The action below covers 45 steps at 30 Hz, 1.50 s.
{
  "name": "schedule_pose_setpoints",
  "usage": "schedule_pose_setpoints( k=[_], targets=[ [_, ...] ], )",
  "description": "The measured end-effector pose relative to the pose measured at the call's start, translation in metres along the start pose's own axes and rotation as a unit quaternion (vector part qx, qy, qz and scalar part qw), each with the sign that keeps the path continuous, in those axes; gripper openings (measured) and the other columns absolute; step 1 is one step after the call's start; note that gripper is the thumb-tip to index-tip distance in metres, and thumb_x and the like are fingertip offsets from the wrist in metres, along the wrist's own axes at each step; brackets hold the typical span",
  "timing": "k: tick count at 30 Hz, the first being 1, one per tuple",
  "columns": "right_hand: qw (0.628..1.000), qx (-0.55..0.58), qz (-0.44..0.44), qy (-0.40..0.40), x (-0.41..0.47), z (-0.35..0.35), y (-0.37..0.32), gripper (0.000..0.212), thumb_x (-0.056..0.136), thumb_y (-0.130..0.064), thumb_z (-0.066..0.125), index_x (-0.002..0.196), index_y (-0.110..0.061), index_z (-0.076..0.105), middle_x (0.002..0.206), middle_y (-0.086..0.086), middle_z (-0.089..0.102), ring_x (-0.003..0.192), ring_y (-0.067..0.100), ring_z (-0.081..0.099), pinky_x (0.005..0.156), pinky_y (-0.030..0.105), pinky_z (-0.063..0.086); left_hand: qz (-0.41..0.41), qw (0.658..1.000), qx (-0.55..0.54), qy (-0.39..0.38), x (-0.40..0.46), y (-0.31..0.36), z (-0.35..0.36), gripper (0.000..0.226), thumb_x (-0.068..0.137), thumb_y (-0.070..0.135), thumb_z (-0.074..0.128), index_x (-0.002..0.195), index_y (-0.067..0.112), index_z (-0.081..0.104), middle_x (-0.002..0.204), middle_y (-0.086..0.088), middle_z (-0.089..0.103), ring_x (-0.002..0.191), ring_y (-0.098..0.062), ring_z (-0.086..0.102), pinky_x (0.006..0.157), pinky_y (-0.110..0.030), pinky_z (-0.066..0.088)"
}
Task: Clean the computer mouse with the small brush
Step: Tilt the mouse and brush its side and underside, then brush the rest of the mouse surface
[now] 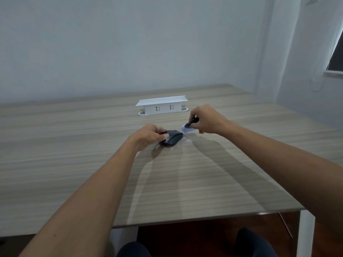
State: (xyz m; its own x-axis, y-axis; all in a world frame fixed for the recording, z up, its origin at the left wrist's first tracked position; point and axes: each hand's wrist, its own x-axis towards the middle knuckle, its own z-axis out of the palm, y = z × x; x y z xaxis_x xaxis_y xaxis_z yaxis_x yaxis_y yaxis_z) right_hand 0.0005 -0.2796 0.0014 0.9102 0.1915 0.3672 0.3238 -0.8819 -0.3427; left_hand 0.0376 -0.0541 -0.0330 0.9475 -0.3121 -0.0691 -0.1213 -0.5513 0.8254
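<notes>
A dark computer mouse [173, 138] lies on the wooden table [74, 164] near its middle. My left hand [148, 136] grips the mouse by its left side, thumb on top. My right hand [207, 119] holds a small brush [189, 126] with a black handle and pale bristles. The bristles hang just right of the mouse's far end, close to it; whether they touch the mouse is unclear because of blur.
A white pop-up socket box [162, 105] stands on the table just behind the hands. The table's front edge [204, 217] runs near my knees. A wall stands behind the table, and a window is at the far right.
</notes>
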Motion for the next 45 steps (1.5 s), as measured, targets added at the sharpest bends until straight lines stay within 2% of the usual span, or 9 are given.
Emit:
schedule_pose_setpoints(
  k=[5,10,14,19,24,31,36,40,45],
  targets=[
    [0.992,0.106,0.074,-0.004,0.002,-0.002,-0.005,0.018,0.078,-0.004,0.062,0.07,0.01,0.071,0.061,0.018,0.073,0.046,0.021,0.071,0.045,0.021,0.054,0.006,1.0,0.012,0.005,-0.002,0.002,0.002,0.041,0.095,0.008,0.063,0.135,-0.001,0.058,0.13,-0.008,0.064,0.114,-0.018,0.058,0.099,-0.024,0.039],
    [0.978,0.172,0.11,-0.034,0.005,0.004,-0.018,0.023,0.083,-0.002,0.057,0.076,0.012,0.073,0.065,0.018,0.075,0.056,0.029,0.075,0.061,0.036,0.064,0.001,1.0,0.017,0.015,-0.004,0.002,0.0,0.036,0.096,0.01,0.063,0.131,0.0,0.062,0.121,-0.008,0.066,0.11,-0.018,0.058,0.096,-0.026,0.04],
    [0.975,0.194,0.108,-0.03,0.01,0.008,-0.02,0.022,0.085,-0.001,0.058,0.076,0.011,0.074,0.065,0.018,0.074,0.061,0.032,0.075,0.068,0.042,0.065,-0.005,0.999,-0.011,0.035,-0.001,-0.002,-0.004,0.027,0.098,0.013,0.059,0.116,-0.002,0.07,0.116,-0.015,0.07,0.112,-0.024,0.064,0.107,-0.035,0.047],
    [0.977,0.187,0.101,-0.026,0.015,0.014,-0.019,0.019,0.083,-0.002,0.062,0.078,0.01,0.074,0.065,0.018,0.074,0.063,0.032,0.076,0.069,0.038,0.065,-0.028,0.998,-0.035,0.042,-0.001,-0.007,-0.01,0.025,0.096,0.005,0.059,0.115,-0.009,0.067,0.118,-0.026,0.069,0.114,-0.031,0.067,0.108,-0.038,0.048],
    [0.978,0.183,0.093,-0.026,0.025,0.019,-0.013,0.015,0.09,-0.006,0.063,0.089,0.007,0.071,0.072,0.023,0.074,0.064,0.033,0.075,0.065,0.039,0.065,-0.05,0.998,-0.023,0.033,-0.007,-0.008,-0.017,0.046,0.088,0.002,0.071,0.13,-0.005,0.056,0.12,-0.02,0.068,0.118,-0.026,0.063,0.103,-0.029,0.041],
    [0.984,0.16,0.069,-0.044,0.032,0.02,-0.01,0.015,0.095,-0.013,0.061,0.099,-0.003,0.071,0.07,0.012,0.071,0.051,0.015,0.067,0.057,0.027,0.059,-0.062,0.998,0.014,-0.001,-0.006,-0.003,-0.023,0.058,0.076,0.004,0.083,0.127,-0.003,0.058,0.12,-0.017,0.068,0.113,-0.022,0.064,0.098,-0.026,0.044],
    [0.989,0.126,0.069,-0.034,0.033,0.017,-0.008,0.014,0.095,-0.017,0.061,0.1,-0.009,0.071,0.074,0.007,0.071,0.053,0.014,0.067,0.049,0.024,0.055,-0.046,0.992,0.12,0.001,-0.002,-0.001,-0.039,0.086,0.057,0.024,0.092,0.133,0.003,0.057,0.118,-0.012,0.073,0.116,-0.026,0.065,0.112,-0.042,0.043],
    [0.991,0.099,0.075,-0.041,0.032,0.017,-0.005,0.016,0.095,-0.017,0.06,0.101,-0.005,0.071,0.078,0.009,0.07,0.055,0.018,0.066,0.045,0.021,0.052,-0.015,0.978,0.206,-0.004,0.002,0.008,-0.045,0.073,0.075,0.022,0.086,0.138,0.005,0.054,0.126,-0.005,0.069,0.114,-0.022,0.065,0.101,-0.035,0.049],
    [0.991,0.09,0.074,-0.062,0.035,0.021,-0.004,0.016,0.097,-0.019,0.06,0.102,-0.008,0.07,0.083,0.013,0.073,0.06,0.02,0.067,0.047,0.022,0.052,0.037,0.959,0.278,-0.032,0.012,0.007,-0.038,0.084,0.069,0.027,0.09,0.142,0.014,0.053,0.139,-0.001,0.062,0.125,-0.016,0.058,0.103,-0.033,0.046]
  ],
)
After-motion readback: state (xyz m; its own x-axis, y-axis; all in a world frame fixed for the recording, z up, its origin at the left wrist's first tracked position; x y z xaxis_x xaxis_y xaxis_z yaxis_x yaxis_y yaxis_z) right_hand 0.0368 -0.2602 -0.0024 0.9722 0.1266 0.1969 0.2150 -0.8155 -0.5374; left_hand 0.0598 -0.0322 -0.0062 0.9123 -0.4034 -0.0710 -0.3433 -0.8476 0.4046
